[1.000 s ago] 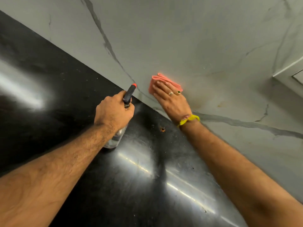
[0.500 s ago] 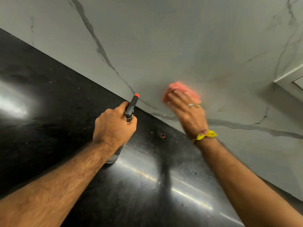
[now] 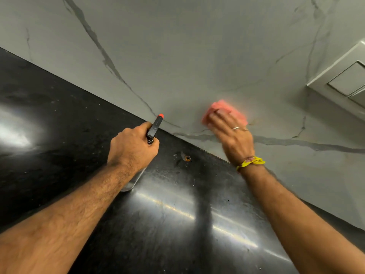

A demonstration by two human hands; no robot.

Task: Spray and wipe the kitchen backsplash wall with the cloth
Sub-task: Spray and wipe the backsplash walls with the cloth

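Backsplash wall of grey veined marble [image 3: 197, 56] was mid-wipe: right hand [image 3: 232, 135], fingers flat, pressed the pink cloth [image 3: 225, 110] low on it; left hand [image 3: 132, 149] gripped the black-nozzled spray bottle [image 3: 155, 127] nearby. Much wall likely remained.

A single head-worn wide-angle view looks forward and down from close above the black desk [image 3: 59, 119], tilted so the desk edge runs diagonally, facing the marble backsplash wall [image 3: 187, 56] near at hand.

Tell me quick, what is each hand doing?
Left hand: closed around the spray bottle.
Right hand: open, fingers flat, pressing the pink cloth on the wall.
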